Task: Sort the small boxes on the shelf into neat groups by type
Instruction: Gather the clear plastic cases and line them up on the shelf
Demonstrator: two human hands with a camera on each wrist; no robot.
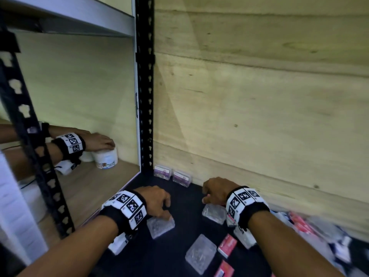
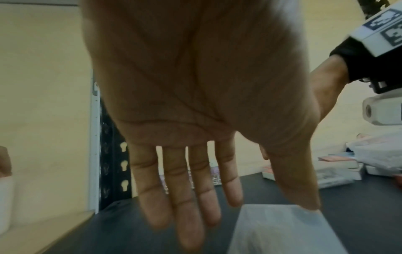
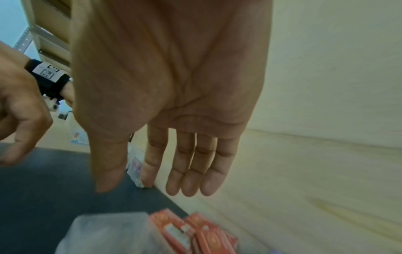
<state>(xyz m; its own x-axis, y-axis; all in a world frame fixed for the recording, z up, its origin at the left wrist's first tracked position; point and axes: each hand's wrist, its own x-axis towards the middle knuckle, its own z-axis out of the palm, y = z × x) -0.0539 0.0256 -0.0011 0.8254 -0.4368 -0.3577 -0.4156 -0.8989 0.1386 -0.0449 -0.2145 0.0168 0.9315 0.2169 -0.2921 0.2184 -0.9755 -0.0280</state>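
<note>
Three clear boxes point(image 1: 160, 226), two purple boxes point(image 1: 163, 172); left hand point(image 1: 154, 200), right hand point(image 1: 216, 190), each grip wide, empty.

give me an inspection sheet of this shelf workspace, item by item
Surface: dark shelf board, lying against a wooden wall.
Job's things: two purple-labelled boxes side by side at the wall; three clear boxes spread out; red boxes near the front.
Clutter: blurred pile of packets at right.
Hands: left hand open, thumb touching a clear box; right hand open, holding nothing.
Cables: nothing seen.
Surroundings: mirror panel beside a black post.
</note>
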